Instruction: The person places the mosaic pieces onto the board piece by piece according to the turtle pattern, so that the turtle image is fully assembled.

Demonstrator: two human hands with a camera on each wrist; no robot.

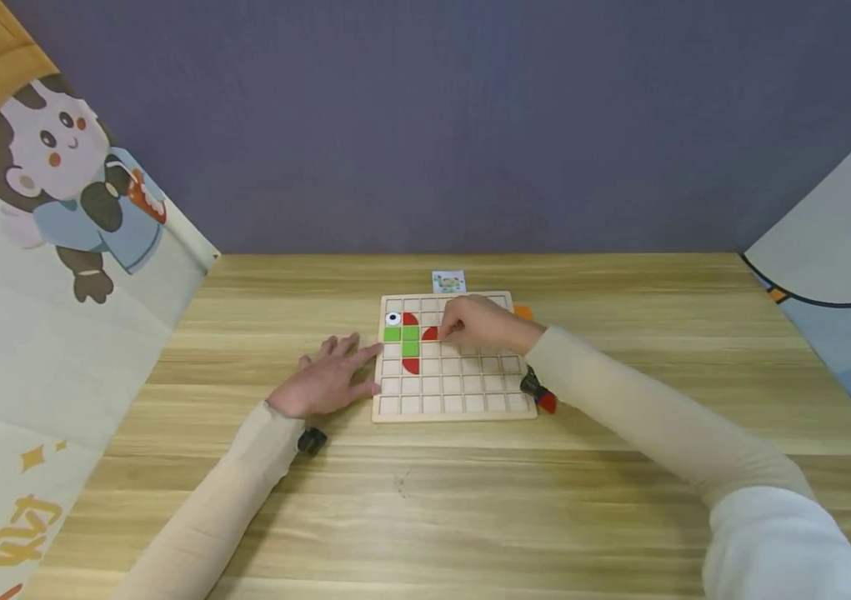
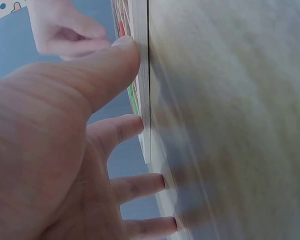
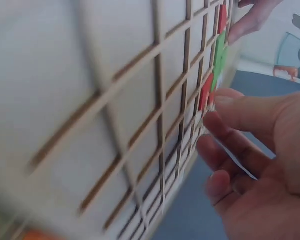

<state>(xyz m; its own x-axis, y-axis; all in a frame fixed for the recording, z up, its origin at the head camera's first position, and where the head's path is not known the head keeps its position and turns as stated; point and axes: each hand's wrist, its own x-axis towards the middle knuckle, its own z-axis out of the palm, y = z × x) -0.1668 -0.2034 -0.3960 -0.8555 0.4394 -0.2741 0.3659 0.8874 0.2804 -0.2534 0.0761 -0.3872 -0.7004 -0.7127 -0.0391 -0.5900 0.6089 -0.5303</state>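
Observation:
My left hand (image 1: 330, 377) lies at the left edge of the wooden grid board (image 1: 453, 407), its fingers spread and some fingertips against the edge. Over the board's upper middle, my right hand (image 1: 481, 323) has bent fingers beside a red quarter-circle tile (image 1: 430, 333). In the right wrist view that red tile (image 3: 205, 92) sits in a cell near the thumb tip, and nothing shows between thumb and forefinger. Green square tiles (image 1: 410, 348), a round eye tile (image 1: 392, 318), an upper red tile (image 1: 410, 319) and a lower red tile (image 1: 412, 366) occupy cells at the left.
A small picture card (image 1: 448, 282) lies behind the board. An orange piece (image 1: 523, 312) shows past the board's right edge, and a red piece (image 1: 548, 403) near the right wrist camera. A dark panel (image 1: 470, 125) rises behind the wooden table (image 1: 433, 517).

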